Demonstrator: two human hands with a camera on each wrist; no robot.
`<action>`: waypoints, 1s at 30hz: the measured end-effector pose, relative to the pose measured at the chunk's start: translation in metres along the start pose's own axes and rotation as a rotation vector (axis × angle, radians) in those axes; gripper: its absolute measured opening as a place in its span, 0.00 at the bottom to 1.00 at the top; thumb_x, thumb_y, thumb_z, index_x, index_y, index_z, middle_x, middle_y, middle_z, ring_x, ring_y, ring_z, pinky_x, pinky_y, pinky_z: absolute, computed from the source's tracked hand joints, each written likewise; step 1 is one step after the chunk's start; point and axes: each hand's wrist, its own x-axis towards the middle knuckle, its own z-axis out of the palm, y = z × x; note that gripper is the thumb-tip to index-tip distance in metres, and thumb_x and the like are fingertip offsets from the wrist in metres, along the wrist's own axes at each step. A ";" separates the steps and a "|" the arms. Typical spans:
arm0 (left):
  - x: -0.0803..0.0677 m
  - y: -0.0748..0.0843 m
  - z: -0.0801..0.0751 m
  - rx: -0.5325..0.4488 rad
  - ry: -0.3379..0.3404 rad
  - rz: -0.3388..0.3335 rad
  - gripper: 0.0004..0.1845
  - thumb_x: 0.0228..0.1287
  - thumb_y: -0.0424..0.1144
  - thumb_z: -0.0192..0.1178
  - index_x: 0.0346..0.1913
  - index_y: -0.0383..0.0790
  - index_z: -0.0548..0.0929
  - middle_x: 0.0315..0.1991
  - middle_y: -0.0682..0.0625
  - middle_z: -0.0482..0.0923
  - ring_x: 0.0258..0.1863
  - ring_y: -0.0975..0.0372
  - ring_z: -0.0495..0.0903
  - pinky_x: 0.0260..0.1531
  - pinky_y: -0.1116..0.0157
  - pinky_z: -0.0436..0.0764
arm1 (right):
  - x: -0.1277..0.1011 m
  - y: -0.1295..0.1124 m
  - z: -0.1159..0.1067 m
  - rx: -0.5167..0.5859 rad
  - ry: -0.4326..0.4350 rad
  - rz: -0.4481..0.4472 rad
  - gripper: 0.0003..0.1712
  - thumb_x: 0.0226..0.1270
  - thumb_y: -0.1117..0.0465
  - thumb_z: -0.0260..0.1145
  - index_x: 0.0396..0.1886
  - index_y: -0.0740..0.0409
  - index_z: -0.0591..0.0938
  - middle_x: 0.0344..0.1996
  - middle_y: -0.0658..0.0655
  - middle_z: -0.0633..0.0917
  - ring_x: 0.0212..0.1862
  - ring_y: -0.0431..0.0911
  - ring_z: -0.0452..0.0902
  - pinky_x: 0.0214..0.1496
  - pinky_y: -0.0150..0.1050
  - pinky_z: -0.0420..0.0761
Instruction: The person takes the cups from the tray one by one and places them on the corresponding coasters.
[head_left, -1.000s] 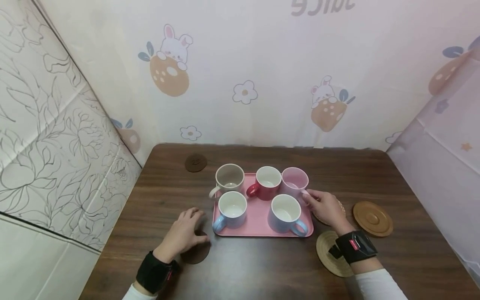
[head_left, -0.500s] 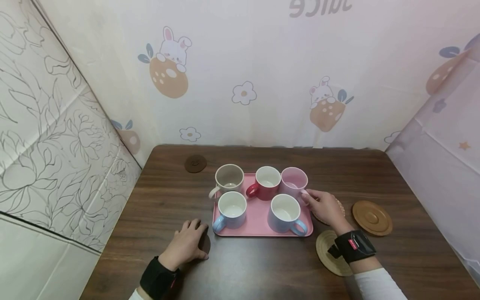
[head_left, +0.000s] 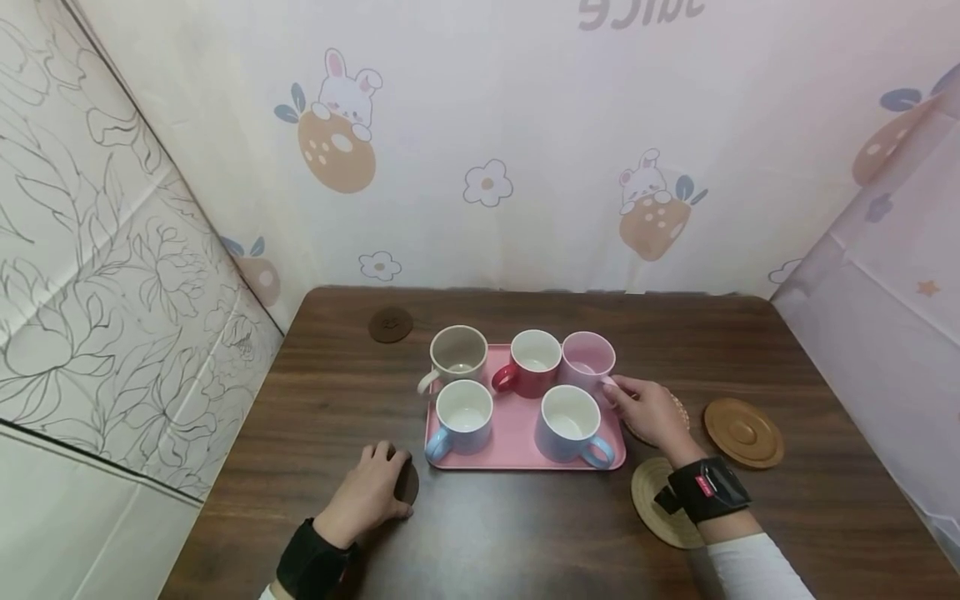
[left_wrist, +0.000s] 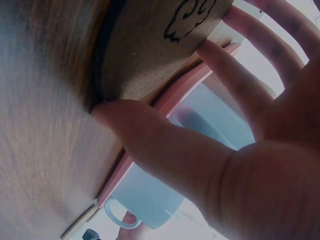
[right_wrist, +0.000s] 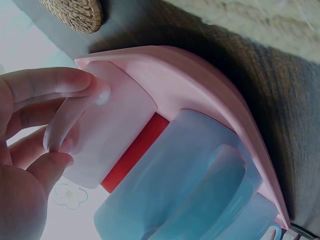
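Note:
A pink tray (head_left: 517, 427) on the dark wooden table carries several mugs. My left hand (head_left: 375, 487) lies over a dark brown coaster (head_left: 407, 482) just left of the tray's near corner. In the left wrist view the thumb presses the edge of this coaster (left_wrist: 150, 40) and the fingers (left_wrist: 225, 65) spread over its top, with the tray rim (left_wrist: 185, 85) and a light blue mug (left_wrist: 150, 195) behind. My right hand (head_left: 641, 407) pinches the handle of the pink mug (head_left: 588, 360) at the tray's far right corner. In the right wrist view the forefinger and thumb close on the handle of the pink mug (right_wrist: 120, 130).
On the tray also stand a beige mug (head_left: 459, 354), a red mug (head_left: 534, 362) and two bluish mugs (head_left: 463, 415) (head_left: 567, 423). A small dark coaster (head_left: 391, 324) lies at the back left. A woven coaster (head_left: 660, 504) and a wooden saucer (head_left: 744, 432) lie right of the tray.
The left hand has closed over the dark brown coaster, which has slid a little toward the tray. The right hand has stayed at the pink mug's handle.

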 end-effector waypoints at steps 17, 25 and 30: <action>0.000 -0.001 0.001 -0.001 -0.017 -0.037 0.39 0.40 0.49 0.79 0.57 0.36 0.78 0.50 0.39 0.74 0.48 0.48 0.72 0.42 0.48 0.80 | -0.002 0.002 0.001 0.012 -0.009 0.008 0.27 0.73 0.48 0.57 0.59 0.65 0.78 0.36 0.65 0.87 0.33 0.49 0.85 0.31 0.35 0.80; 0.001 -0.006 -0.009 -0.025 0.040 -0.008 0.38 0.44 0.51 0.77 0.59 0.37 0.77 0.54 0.37 0.74 0.51 0.47 0.73 0.44 0.48 0.80 | -0.003 0.001 0.001 0.025 -0.020 0.024 0.28 0.74 0.48 0.57 0.60 0.65 0.78 0.36 0.65 0.87 0.34 0.50 0.85 0.32 0.35 0.81; 0.004 -0.007 -0.018 -0.032 0.088 -0.019 0.37 0.49 0.52 0.74 0.61 0.40 0.76 0.57 0.39 0.73 0.56 0.46 0.72 0.48 0.46 0.79 | -0.002 0.001 0.001 0.020 -0.007 0.012 0.28 0.74 0.47 0.56 0.60 0.65 0.78 0.37 0.65 0.87 0.34 0.50 0.85 0.31 0.35 0.80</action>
